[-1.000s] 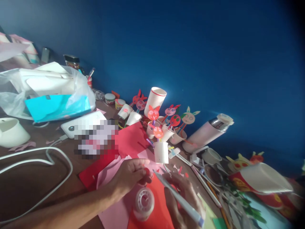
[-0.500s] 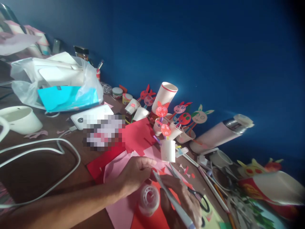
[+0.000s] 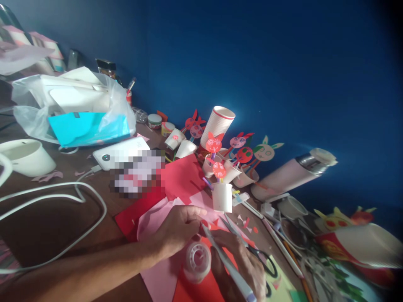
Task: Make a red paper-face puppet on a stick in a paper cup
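My left hand [image 3: 178,228] is closed in a pinch on a small red paper piece [image 3: 204,223]. Low on the right, my right hand [image 3: 247,256] grips a long, pale grey pen-like tool [image 3: 228,262], whose narrow tip meets the red piece at my left fingertips. Scissors [image 3: 262,256] with dark handles lie partly behind my right hand, blades pointing away. Just below my hands stands a clear tape roll [image 3: 197,261] on red paper [image 3: 192,287] and pink paper [image 3: 159,277]. A white paper cup [image 3: 222,198] with a red paper face [image 3: 219,169] stands just beyond my fingers.
More cups with paper animal faces [image 3: 238,141] and a cup stack [image 3: 217,126] line the blue wall. A flask [image 3: 289,175] leans at right, above pens and clutter. At left are a stuffed plastic bag [image 3: 85,100], a white power bank [image 3: 122,152] and a looped cable [image 3: 103,214].
Both hands keep nearly the same place. The red piece shows a little more clearly at my left fingertips, and the view has shifted very slightly.
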Demonstrator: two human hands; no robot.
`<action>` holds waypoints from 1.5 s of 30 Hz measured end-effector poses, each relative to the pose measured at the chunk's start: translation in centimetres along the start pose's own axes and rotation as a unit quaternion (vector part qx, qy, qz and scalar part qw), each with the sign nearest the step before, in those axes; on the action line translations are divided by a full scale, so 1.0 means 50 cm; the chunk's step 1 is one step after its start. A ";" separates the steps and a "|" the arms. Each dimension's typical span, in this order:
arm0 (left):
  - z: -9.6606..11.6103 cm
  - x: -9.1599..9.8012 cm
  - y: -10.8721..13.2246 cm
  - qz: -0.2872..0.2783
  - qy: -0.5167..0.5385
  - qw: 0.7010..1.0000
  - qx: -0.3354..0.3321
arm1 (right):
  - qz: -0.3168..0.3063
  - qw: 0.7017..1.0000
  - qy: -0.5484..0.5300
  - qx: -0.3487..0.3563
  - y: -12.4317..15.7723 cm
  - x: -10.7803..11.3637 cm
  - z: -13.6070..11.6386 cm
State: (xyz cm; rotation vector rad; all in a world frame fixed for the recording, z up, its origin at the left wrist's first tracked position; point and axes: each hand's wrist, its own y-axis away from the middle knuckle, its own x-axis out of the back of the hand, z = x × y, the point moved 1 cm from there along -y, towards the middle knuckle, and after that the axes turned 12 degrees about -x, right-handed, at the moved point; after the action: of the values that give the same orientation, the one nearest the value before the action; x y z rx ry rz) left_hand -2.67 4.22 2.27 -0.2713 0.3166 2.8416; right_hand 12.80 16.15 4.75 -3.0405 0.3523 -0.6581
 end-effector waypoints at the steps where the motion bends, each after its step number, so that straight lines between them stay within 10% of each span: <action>1: -0.001 0.000 0.000 -0.002 0.001 1.000 -0.001 | 0.001 1.000 -0.001 0.001 -0.004 -0.003 0.001; 30: 0.007 0.003 -0.005 0.015 0.051 0.998 0.020 | 0.008 0.994 0.080 0.077 -0.017 -0.015 -0.002; 45: -0.003 0.005 -0.003 0.001 0.014 1.000 0.018 | -0.021 0.965 0.154 0.211 0.330 0.066 0.032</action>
State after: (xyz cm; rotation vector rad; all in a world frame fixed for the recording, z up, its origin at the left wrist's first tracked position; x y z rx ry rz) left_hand -2.82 4.38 2.03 -0.3039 0.3722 2.8330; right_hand 12.83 -0.72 3.67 -2.5498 0.1260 -1.0582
